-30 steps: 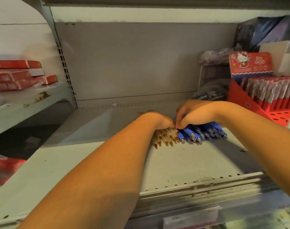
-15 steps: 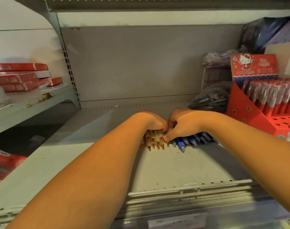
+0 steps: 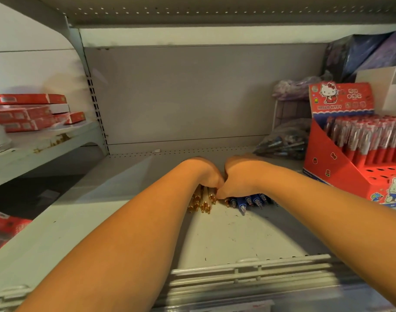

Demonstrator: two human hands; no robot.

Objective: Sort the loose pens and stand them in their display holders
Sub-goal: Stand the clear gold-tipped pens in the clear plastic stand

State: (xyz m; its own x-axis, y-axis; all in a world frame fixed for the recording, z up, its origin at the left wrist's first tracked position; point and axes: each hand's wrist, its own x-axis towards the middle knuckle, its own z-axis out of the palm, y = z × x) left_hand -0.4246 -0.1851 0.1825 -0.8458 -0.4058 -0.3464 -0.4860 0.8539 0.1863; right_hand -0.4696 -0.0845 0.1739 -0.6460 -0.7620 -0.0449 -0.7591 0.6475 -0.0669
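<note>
Pale grey metal shelf [image 3: 125, 221] fills the lower and middle frame, with a slotted rail along its near edge and a plain grey back panel [image 3: 181, 93] behind. Mid-left, a lower side shelf [image 3: 46, 143] carries stacked flat red boxes [image 3: 30, 109]. At the right edge a red display holder [image 3: 327, 167], cartoon-cat header card on top, stands on the shelf; red-capped pens [image 3: 368, 136] stand upright in its rear rows, and the front rows of holes show open. Just left of it, against the back panel, a clear bag [image 3: 282, 143] of dark pens lies slumped. Two bare forearms come in from the bottom corners and meet at centre frame. Left hand [image 3: 206, 174] and right hand [image 3: 240, 176] are touching, knuckles up, both set down on the loose pens. The fingers are folded away beyond the knuckles, so I cannot tell whether either grip is closed on anything. Gold-tipped pens [image 3: 203, 203], pale barrels, lie flat on the shelf under the left hand, tips pointing toward the camera. Blue pens [image 3: 244, 201] lie flat under the right hand, just beside the gold-tipped pens, tips likewise toward the near edge. Both lots sit well apart from the holder.
</note>
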